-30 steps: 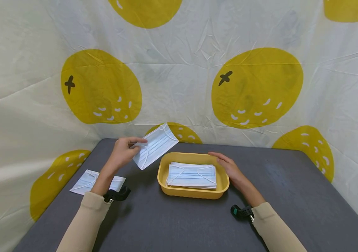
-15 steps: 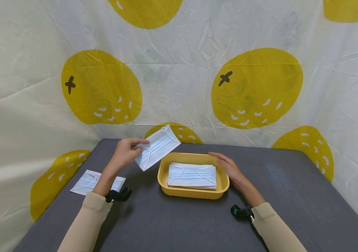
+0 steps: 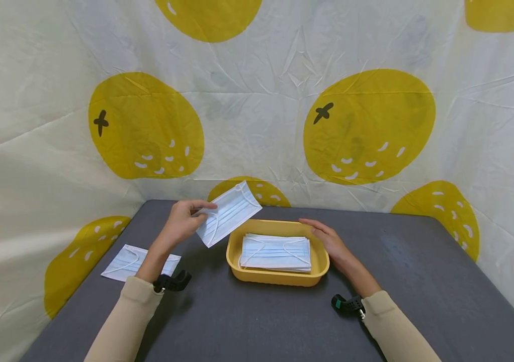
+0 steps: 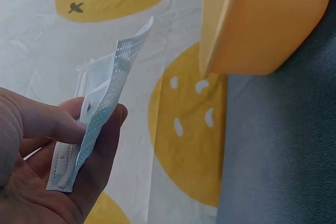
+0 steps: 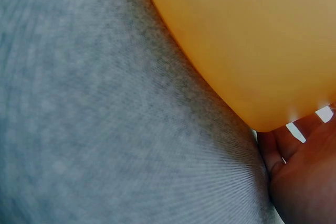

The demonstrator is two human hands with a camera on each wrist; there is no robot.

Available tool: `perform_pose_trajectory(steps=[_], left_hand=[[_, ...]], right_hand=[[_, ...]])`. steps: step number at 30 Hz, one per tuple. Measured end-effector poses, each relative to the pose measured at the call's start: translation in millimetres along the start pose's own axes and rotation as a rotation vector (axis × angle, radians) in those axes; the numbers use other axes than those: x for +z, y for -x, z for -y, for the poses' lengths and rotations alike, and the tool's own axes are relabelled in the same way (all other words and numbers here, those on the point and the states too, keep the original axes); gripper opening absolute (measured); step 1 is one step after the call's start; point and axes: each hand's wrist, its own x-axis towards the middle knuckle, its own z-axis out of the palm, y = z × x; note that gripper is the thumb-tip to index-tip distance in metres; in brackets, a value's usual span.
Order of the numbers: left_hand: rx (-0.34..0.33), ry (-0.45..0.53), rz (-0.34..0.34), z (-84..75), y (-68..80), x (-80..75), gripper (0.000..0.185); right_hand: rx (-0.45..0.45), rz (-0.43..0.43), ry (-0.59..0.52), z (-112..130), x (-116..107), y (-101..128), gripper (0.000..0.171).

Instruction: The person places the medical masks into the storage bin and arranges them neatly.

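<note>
While the gray table [image 3: 420, 281] lay under everything, the yellow tray [image 3: 279, 275] sat near the middle of it with a stack of masks [image 3: 276, 252] inside. At about nine o'clock from the tray, one more mask [image 3: 121, 261] lay flat on the table. The right hand [image 3: 329, 241] rested with straight fingers on the tray's three o'clock side, so a push could have made the tray slide. The left hand [image 3: 180, 221] pinched a single mask [image 3: 230, 213] by one short end, up in the air at about ten o'clock from the tray. That thin mask could have slipped out, because only the thumb and fingertips [image 4: 107, 124] held it.
</note>
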Motion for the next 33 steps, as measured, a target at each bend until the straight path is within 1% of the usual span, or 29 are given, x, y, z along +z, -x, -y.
perform_pose_trajectory(steps=[6,14,28,33], left_hand=[[0.004,-0.004,0.012,-0.1,0.0,1.6,0.033],[0.011,-0.019,0.000,-5.1,1.2,5.3,0.033],[0.075,0.007,0.035,-15.0,2.8,25.4,0.035],[0.082,0.049,0.065,-18.5,5.7,31.0,0.035]], right_hand=[[0.003,-0.001,0.007,0.2,-0.2,0.6,0.044],[0.008,-0.004,0.012,0.2,0.4,1.2,0.044],[0.011,-0.007,-0.001,2.1,0.6,1.4,0.044],[-0.002,-0.005,-0.009,0.4,1.8,1.4,0.044]])
